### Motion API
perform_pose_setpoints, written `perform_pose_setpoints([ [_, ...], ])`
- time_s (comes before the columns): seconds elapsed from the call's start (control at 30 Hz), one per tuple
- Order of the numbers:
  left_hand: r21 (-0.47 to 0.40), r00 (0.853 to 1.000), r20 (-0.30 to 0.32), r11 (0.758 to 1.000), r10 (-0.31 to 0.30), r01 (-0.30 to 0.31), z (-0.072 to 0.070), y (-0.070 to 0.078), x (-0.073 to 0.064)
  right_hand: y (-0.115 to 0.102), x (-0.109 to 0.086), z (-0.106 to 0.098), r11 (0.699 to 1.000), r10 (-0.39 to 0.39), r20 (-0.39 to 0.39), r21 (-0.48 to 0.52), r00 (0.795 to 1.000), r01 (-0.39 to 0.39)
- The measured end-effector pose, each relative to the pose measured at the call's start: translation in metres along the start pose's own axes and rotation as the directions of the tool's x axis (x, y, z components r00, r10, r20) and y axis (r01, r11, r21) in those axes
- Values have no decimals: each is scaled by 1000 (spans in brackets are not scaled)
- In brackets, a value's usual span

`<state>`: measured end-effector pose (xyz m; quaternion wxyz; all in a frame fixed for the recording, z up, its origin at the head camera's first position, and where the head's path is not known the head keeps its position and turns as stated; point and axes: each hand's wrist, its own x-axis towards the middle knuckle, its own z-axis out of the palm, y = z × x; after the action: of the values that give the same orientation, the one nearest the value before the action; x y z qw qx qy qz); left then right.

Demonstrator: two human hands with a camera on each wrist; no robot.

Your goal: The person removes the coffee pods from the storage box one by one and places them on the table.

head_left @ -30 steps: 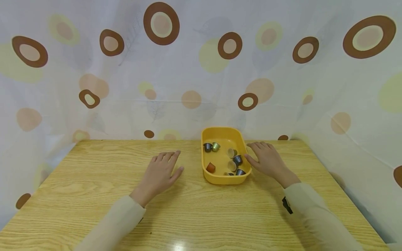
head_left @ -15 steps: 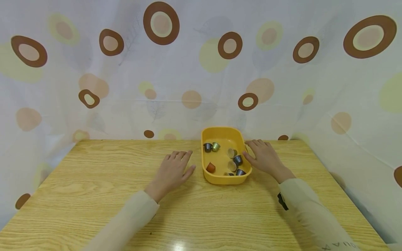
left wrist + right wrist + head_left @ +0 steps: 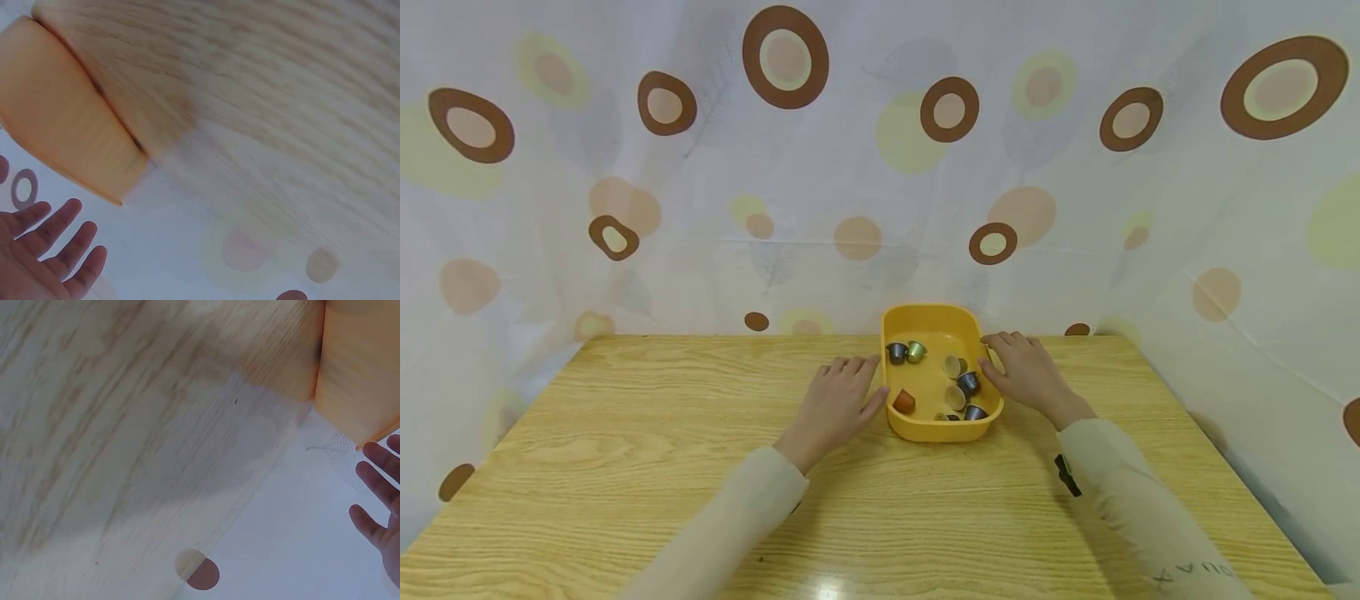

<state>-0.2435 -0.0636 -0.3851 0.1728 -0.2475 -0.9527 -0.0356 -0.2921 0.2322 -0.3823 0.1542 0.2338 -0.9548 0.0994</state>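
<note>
A yellow plastic bin (image 3: pixel 936 431) stands on the wooden table, holding several coffee capsules. An orange-brown capsule (image 3: pixel 904 402) lies at its near left, a dark one (image 3: pixel 897 353) beside a green one (image 3: pixel 916 352) at the far left, and others along the right side. My left hand (image 3: pixel 835 408) is at the bin's left wall, fingertips right at the rim. At the right rim is my right hand (image 3: pixel 1026 371), its thumb overlapping the edge. The left wrist view shows the left fingers (image 3: pixel 61 222) spread and extended; the right wrist view shows the right fingers (image 3: pixel 378 475) likewise apart.
The wood-grain table (image 3: pixel 625 467) reaches back to a white curtain (image 3: pixel 820 183) with brown and beige rounded prints. This curtain also rises along both sides. The bin sits near the table's far edge.
My left hand has moved right and slightly forward, up to the bin's left rim. My right hand has edged left against the right rim. The bin and capsules look the same.
</note>
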Motion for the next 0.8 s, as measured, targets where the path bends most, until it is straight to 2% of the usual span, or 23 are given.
perform_pose_setpoints([
  [0.4,-53,997,77,998,-13,17,6,10,10,1,3,6,1000,25,24,-1,999,-25],
  [0.63,-63,999,48,998,-5,8,14,11,10,1,4,8,1000,22,22,-5,1000,-22],
  [0.8,-92,998,53,995,-27,31,16,11,10,0,3,8,1000,18,15,0,1000,-18],
])
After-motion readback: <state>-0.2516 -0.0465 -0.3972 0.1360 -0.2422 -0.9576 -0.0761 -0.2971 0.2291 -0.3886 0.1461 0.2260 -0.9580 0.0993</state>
